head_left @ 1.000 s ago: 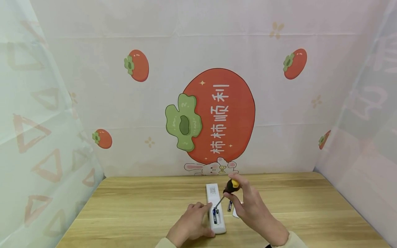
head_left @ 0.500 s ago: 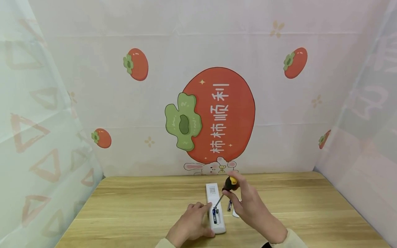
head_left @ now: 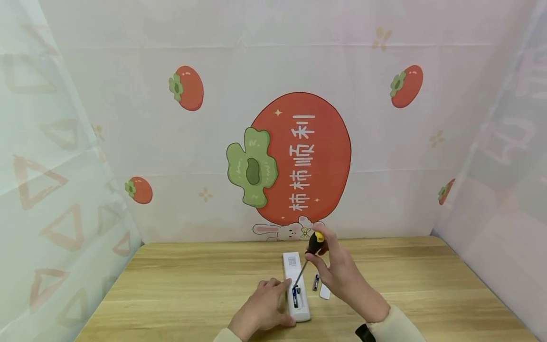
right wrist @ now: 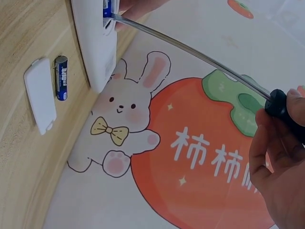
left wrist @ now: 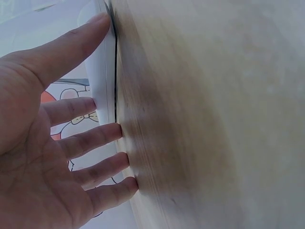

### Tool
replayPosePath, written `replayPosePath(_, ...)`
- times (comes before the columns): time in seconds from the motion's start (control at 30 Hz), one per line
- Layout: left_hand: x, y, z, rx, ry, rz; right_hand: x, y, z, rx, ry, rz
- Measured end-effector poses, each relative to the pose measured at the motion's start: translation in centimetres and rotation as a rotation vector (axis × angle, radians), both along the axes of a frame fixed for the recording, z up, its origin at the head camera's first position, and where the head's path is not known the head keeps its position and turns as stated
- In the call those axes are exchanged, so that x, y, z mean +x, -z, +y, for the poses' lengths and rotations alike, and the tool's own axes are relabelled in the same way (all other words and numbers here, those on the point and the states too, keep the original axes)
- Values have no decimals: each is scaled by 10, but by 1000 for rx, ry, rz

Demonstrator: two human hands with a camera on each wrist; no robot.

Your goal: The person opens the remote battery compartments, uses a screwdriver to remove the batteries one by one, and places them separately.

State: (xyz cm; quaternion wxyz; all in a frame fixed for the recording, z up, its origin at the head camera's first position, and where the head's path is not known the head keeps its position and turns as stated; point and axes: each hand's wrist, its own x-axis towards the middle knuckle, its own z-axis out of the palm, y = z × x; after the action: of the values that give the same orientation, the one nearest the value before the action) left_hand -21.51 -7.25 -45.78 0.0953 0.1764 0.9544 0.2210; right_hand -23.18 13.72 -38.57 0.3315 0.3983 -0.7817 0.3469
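Note:
A white remote control (head_left: 292, 270) lies back side up on the table, its battery compartment uncovered. Inside, one blue battery (head_left: 295, 300) sits in the left slot. My left hand (head_left: 264, 306) rests at the remote's left side, thumb and forefinger touching its edge; in the left wrist view the fingers are extended. My right hand (head_left: 342, 273) grips a screwdriver (head_left: 315, 244) by its black and yellow handle. The shaft slants down, and its tip touches the far end of that battery, which the right wrist view (right wrist: 107, 8) shows partly cut off by the frame.
Right of the remote lie a loose blue battery (head_left: 316, 282) and the white battery cover (head_left: 325, 291). The wooden table (head_left: 192, 285) meets a printed cloth backdrop (head_left: 222, 71) at its far edge. Pale cloth hangs on both sides.
My right hand has risen slightly and shifted left, so the screwdriver stands steeper, with its tip still at the battery's end. The left hand and the remote keep their place.

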Motion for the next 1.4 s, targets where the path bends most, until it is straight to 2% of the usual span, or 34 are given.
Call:
replayPosePath(0.43, 0, -1, 0, 3, 8, 16, -6, -5, -6, 51, 68, -97)
replayPosePath(0.93, -1, -1, -1, -9, 17, 17, -10, -14, -18, 88, 36, -145)
replayPosePath(1.4, 0, -1, -1, -5, 17, 21, -16, -21, -28, 105, 76, -203)
